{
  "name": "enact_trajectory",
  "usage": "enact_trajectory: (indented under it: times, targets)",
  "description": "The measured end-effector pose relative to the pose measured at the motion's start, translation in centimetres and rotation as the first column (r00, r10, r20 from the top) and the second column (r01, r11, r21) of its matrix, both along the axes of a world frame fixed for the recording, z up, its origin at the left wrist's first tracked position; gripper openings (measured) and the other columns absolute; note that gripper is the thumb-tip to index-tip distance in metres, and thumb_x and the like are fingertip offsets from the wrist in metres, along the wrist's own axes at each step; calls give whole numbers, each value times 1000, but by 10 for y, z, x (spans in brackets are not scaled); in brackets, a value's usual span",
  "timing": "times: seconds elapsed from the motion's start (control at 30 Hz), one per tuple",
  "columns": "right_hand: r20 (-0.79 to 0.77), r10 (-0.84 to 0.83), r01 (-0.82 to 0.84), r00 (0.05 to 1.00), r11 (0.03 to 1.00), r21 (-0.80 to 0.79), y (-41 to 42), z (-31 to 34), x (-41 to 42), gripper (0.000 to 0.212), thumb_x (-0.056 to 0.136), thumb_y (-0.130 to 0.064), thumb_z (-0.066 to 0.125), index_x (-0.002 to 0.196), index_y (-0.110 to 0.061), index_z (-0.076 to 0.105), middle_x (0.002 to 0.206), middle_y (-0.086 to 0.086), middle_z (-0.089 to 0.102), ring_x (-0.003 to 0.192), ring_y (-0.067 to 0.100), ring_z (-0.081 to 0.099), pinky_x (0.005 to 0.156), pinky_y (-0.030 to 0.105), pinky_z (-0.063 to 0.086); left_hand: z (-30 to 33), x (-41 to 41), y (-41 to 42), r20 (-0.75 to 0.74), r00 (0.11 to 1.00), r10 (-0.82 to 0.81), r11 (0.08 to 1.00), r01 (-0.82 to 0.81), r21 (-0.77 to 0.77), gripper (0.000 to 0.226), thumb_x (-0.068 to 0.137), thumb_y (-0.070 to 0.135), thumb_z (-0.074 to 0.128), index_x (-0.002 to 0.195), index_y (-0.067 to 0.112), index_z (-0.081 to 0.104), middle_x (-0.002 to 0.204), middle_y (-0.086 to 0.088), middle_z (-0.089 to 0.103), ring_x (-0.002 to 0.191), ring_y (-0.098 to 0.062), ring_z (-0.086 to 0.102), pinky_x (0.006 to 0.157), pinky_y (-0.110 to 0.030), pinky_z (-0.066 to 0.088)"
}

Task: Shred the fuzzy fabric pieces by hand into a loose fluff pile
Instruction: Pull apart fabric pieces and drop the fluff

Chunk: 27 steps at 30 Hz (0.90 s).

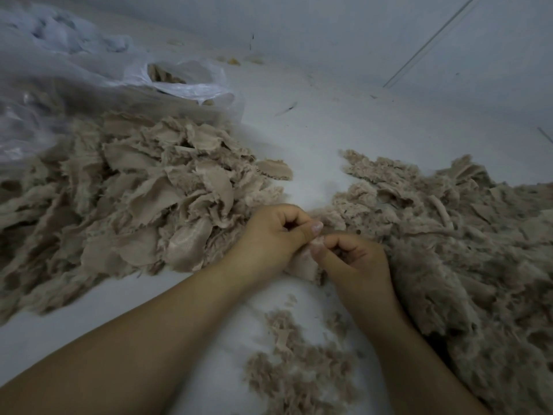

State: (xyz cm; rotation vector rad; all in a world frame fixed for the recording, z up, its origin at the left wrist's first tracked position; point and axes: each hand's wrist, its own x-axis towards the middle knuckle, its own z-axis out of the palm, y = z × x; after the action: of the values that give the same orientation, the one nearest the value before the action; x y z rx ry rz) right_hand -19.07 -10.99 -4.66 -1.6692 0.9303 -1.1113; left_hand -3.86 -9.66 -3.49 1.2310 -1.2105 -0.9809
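A small beige fabric piece [302, 266] hangs between both hands at the centre of the view. My left hand [269, 235] pinches its upper edge with thumb and fingers. My right hand [356, 259] pinches the same edge just to the right, thumbs almost touching. A large heap of beige fabric pieces [125, 199] with smooth backing showing lies to the left. A heap of fuzzy pieces and strips [449, 229] spreads to the right. Below the hands, a small pile of loose fluff [299, 369] rests on the white surface.
A clear plastic bag [185, 82] holding more beige pieces lies at the back left, beside bundled white material [59, 34]. The white surface [329, 121] runs back to a wall with a thin line [431, 40] on it. Small scraps [233, 59] lie far back.
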Motion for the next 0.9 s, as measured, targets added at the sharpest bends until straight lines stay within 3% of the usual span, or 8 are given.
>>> enact_trajectory:
  times: [0.13, 0.23, 0.37, 0.5, 0.7, 0.8, 0.87, 0.9]
  targets:
    - [14, -16, 16, 1000, 1000, 18, -2, -2, 0, 25, 91, -3, 66, 68, -14, 69, 61, 13, 61, 55, 19, 53, 52, 38, 49, 0, 7, -1, -65, 996, 67, 997, -64, 37, 24, 94, 12, 62, 70, 10, 61, 55, -4, 51, 45, -11, 43, 42, -21, 38]
    - [10, 4, -5, 1000, 1000, 26, -2, -3, 0, 26, 92, -6, 66, 69, -18, 69, 59, 1, 59, 55, 11, 50, 52, 32, 44, 1, 7, -3, -52, 999, 12, 999, -9, 46, 22, 97, 14, 58, 75, 12, 60, 65, -8, 56, 54, -14, 49, 48, -26, 41]
    - [17, 27, -26, 1000, 1000, -4, -1, -1, -1, 15, 91, -18, 65, 80, -12, 74, 70, 17, 67, 60, 35, 57, 56, 48, 49, 1, 5, -3, 7, 992, -128, 991, 128, 36, 18, 94, 14, 61, 77, 15, 66, 67, 0, 60, 61, -9, 52, 58, -23, 42]
    - [17, 20, -20, 1000, 1000, -1, -3, -2, -1, 25, 88, -22, 63, 76, -1, 70, 71, 30, 60, 64, 47, 55, 58, 59, 48, -3, 5, -3, -104, 994, 34, 999, -32, 19, 25, 91, 8, 65, 67, 14, 64, 59, -4, 57, 53, -14, 50, 49, -23, 43]
    - [72, -108, 105, 991, 993, 50, -4, -4, 0, 29, 93, -12, 63, 64, -7, 62, 58, 15, 53, 53, 29, 44, 52, 40, 42, 0, 12, -5, -335, 924, 183, 977, -209, -43, 27, 88, 11, 66, 62, 8, 58, 56, -9, 46, 54, -19, 39, 54, -28, 33]
    - [98, -165, 161, 981, 986, 51, -6, -3, 1, 37, 97, -16, 59, 61, -10, 56, 54, 0, 44, 52, 10, 39, 49, 24, 34, 1, 21, 1, -331, 929, -166, 984, 136, -113, 35, 75, 19, 68, 46, 3, 55, 50, -11, 48, 52, -26, 41, 57, -39, 33]
    - [109, -172, 168, 979, 985, 46, -6, -4, 1, 37, 99, -14, 57, 62, -11, 59, 54, -1, 46, 52, 9, 40, 49, 22, 34, 3, 24, 6, -199, 907, -370, 929, 366, -61, 43, 79, 24, 67, 42, 6, 55, 46, -10, 46, 47, -24, 39, 57, -34, 34]
    - [116, -175, 171, 978, 984, 46, -6, -4, 1, 36, 99, -14, 57, 64, -10, 62, 55, 1, 49, 53, 10, 42, 49, 23, 35, 2, 25, 7, -130, 919, -373, 927, 374, -15, 45, 82, 24, 70, 43, 5, 55, 45, -9, 45, 45, -21, 39, 55, -28, 35]
